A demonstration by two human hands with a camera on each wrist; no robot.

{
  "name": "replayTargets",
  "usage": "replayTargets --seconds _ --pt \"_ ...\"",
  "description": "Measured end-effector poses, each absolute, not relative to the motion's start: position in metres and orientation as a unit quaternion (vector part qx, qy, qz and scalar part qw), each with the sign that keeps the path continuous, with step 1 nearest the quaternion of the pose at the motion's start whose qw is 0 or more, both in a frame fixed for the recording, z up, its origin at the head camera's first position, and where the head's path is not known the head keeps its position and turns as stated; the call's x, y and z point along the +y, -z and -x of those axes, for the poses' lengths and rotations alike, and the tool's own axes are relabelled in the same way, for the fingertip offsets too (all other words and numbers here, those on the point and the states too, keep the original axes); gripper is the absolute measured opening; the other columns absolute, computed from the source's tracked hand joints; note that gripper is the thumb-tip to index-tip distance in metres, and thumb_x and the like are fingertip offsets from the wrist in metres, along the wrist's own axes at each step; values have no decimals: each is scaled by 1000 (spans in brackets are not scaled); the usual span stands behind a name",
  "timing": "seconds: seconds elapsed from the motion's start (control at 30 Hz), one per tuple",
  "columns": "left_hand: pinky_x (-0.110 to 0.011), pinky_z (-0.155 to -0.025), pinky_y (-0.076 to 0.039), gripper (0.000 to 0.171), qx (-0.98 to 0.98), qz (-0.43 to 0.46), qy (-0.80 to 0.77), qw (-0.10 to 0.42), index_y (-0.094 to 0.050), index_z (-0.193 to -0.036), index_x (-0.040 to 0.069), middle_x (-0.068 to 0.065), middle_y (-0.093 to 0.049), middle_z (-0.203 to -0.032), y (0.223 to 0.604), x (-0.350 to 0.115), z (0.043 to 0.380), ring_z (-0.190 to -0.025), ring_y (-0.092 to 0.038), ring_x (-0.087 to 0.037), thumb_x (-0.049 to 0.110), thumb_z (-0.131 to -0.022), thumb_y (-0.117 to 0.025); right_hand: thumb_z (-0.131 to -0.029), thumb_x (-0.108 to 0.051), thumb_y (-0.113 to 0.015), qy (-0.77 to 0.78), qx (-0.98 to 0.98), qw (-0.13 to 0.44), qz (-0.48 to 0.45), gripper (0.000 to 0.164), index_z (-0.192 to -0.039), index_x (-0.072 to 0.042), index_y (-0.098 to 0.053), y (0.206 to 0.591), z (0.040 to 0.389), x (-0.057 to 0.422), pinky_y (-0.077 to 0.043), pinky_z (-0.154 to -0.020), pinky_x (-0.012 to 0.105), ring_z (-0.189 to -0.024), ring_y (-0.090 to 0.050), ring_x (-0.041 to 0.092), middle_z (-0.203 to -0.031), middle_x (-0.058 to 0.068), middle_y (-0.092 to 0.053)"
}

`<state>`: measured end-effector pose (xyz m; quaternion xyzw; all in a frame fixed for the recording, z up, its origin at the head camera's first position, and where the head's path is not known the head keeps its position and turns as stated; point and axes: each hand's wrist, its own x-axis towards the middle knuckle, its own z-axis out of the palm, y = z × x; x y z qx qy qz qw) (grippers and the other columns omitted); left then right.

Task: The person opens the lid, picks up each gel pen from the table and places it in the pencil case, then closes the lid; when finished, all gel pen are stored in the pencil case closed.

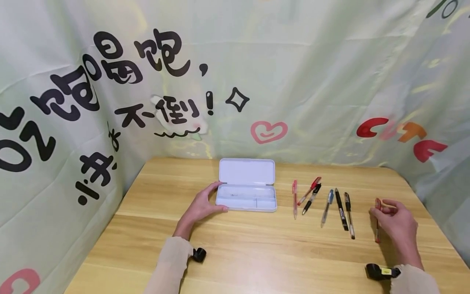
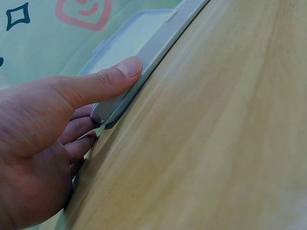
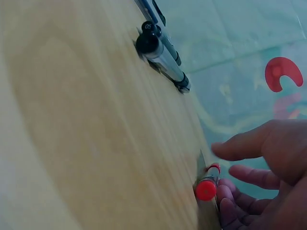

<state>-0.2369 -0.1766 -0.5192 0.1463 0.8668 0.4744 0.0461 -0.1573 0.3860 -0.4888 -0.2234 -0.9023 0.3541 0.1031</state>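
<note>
An open white pencil case (image 1: 236, 203) lies on the table with its lid (image 1: 247, 171) tipped back; its compartments look bare. My left hand (image 1: 202, 206) grips the case's left end, the thumb on the front edge and the fingers round the side and back. At the far right, my right hand (image 1: 398, 220) is over a red pen (image 1: 377, 234). In the right wrist view that pen (image 3: 206, 189) lies on the table beside the fingertips, and the thumb (image 3: 240, 145) is held apart from it.
Several pens lie between case and right hand: a pink pen (image 1: 295, 200), a red-capped pen (image 1: 312, 186), a black-capped pen (image 1: 312, 198), a blue-capped pen (image 1: 327, 209), a black pen (image 1: 341, 210) and another black-capped pen (image 1: 350, 216). A printed curtain (image 1: 312, 81) hangs behind the table.
</note>
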Motion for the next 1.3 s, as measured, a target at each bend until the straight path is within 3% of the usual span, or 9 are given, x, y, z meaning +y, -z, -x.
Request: replayTargets --seconds 0.17,0.27,0.37,0.47,0.67,0.77,1.0,1.3 --pt "-56 -121 -27 96 865 -148 -478 42 -46 -155 15 -13 -37 -162 516 -175 240 -151 -30 -34 31 -74 -95 -92 -19 -70 -310 -927 100 184 45 -125 11 -59 490 161 387 -42 -60 30 -66 -54 8 -87 17 -69" --pt "-57 -120 -27 96 864 -148 -479 39 -46 -154 14 -13 -38 -162 517 -175 241 -151 -30 -34 31 -74 -95 -92 -16 -66 -292 -938 95 164 40 -120 11 -60 491 162 385 -38 -61 36 -70 -55 21 -88 20 -68" --pt "-56 -121 -27 96 866 -144 -478 42 -46 -154 15 -13 -38 -162 518 -176 240 -151 -31 -34 32 -73 -95 -92 -15 -64 -287 -939 93 163 36 -117 12 -62 491 163 383 -37 -62 37 -72 -57 26 -88 20 -68" --pt "-56 -121 -27 97 867 -140 -475 43 -46 -154 16 -12 -37 -163 521 -177 239 -151 -30 -34 33 -73 -95 -92 -13 -64 -286 -939 105 160 33 -114 12 -64 489 163 381 -37 -62 35 -71 -57 22 -86 18 -69" --pt "-54 -121 -26 99 869 -138 -472 49 -44 -156 18 -10 -36 -164 521 -179 238 -152 -29 -31 35 -73 -95 -94 -14 -66 -318 -927 143 136 28 -112 9 -68 482 165 367 -40 -55 19 -66 -48 -8 -91 15 -70" --pt "-53 -121 -27 99 870 -139 -470 51 -43 -156 18 -9 -35 -164 521 -180 238 -152 -28 -30 35 -74 -95 -95 -12 -68 -352 -915 154 123 27 -112 8 -69 479 168 355 -44 -53 15 -67 -47 -13 -93 15 -69" --pt "-53 -121 -27 98 871 -146 -467 52 -43 -157 18 -10 -34 -165 519 -179 237 -152 -28 -31 34 -75 -94 -98 -12 -66 -396 -901 151 92 25 -115 5 -69 475 171 323 -51 -56 16 -73 -52 -11 -97 14 -69" --pt "-54 -121 -26 96 871 -143 -467 57 -43 -156 19 -12 -31 -166 521 -177 238 -152 -27 -32 33 -76 -93 -94 -1 -66 -428 -891 151 14 25 -118 3 -70 470 170 283 -49 -63 11 -79 -56 -2 -98 13 -68"
